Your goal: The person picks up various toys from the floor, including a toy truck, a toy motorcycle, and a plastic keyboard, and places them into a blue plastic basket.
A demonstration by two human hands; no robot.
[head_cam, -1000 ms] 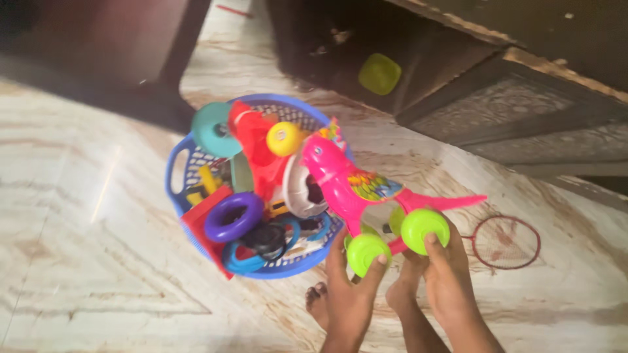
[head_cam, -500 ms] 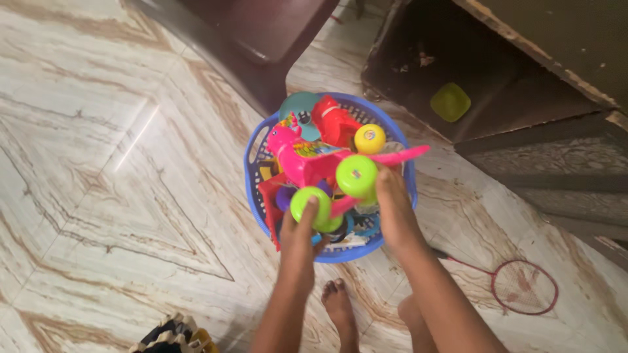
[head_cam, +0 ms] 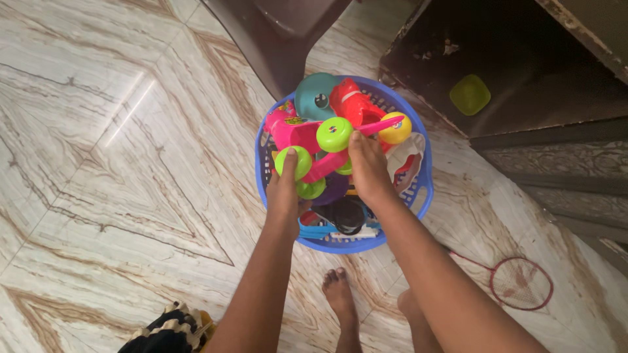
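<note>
Your left hand (head_cam: 286,189) and right hand (head_cam: 367,171) grip the pink wheeled toy bird (head_cam: 297,136) by its green wheels over the blue basket (head_cam: 424,189); likely light, rigid, slick plastic.

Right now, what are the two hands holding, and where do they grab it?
Both hands hold the pink plastic parrot toy over the blue plastic basket: the left hand grips one green wheel, the right hand is at another green wheel.

We see the basket (head_cam: 422,196) on the floor (head_cam: 98,163), the wheeled bird toy (head_cam: 307,140) lying on top of the other toys in it. A chair leg (head_cam: 275,39) stands behind; a racket (head_cam: 517,281) lies to the right, perhaps partly under our right arm (head_cam: 445,281).
</note>
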